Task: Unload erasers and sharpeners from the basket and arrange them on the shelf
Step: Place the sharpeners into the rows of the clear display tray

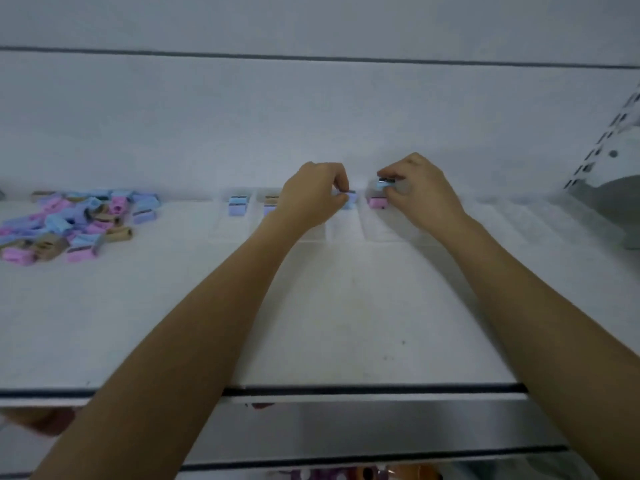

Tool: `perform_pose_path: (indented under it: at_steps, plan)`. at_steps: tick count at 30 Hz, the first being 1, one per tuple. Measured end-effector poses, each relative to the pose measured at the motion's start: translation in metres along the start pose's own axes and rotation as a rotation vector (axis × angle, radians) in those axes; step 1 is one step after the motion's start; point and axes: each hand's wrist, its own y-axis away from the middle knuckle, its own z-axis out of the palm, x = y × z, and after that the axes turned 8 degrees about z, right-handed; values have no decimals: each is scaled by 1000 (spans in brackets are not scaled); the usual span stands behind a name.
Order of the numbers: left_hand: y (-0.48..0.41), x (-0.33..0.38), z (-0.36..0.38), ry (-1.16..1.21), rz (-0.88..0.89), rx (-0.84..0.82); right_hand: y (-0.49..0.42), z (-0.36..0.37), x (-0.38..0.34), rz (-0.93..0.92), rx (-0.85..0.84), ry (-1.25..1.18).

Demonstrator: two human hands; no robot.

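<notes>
Left hand (311,192): is reaching to the back of the shelf (346,306), fingers (341,183) curled and pinching a blue sharpener (350,198).
Blue sharpener: is sitting low in a slot of the clear tray (346,232); whether it is resting on the tray floor cannot be told.
Right hand (419,188): is reaching just beside the left one, fingers (398,188) pinching a bladed sharpener (385,184), pale blue with a metal strip.
Bladed sharpener: is being held right above a pink sharpener (377,202) in the next slot to the right; contact between the two is unclear.
Stack (238,206): is standing in a slot further left, blue over purple.
Pile (76,221): is lying loose on the shelf's left side, pink, blue, purple and tan sharpeners jumbled together, well apart from both hands.
</notes>
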Motion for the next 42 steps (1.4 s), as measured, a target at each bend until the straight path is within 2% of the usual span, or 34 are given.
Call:
perform_pose_path:
  at_steps: [4,7,12,16,22,42]
  plan:
    - [6,1,6,-67,-28,-49,3,3,3,-25,-45,102]
    - [7,1,8,-74,-52,-84,7,7,8,32,-112,188]
    - [10,2,7,-143,12,-119,7,6,8,42,-132,221]
    - [17,-2,2,-141,49,-73,11,4,8,40,-136,198]
    - [25,-3,1,-196,99,-148,12,3,7,37,-159,246]
    - [22,-7,5,-301,179,-191,13,0,8,50,-113,154]
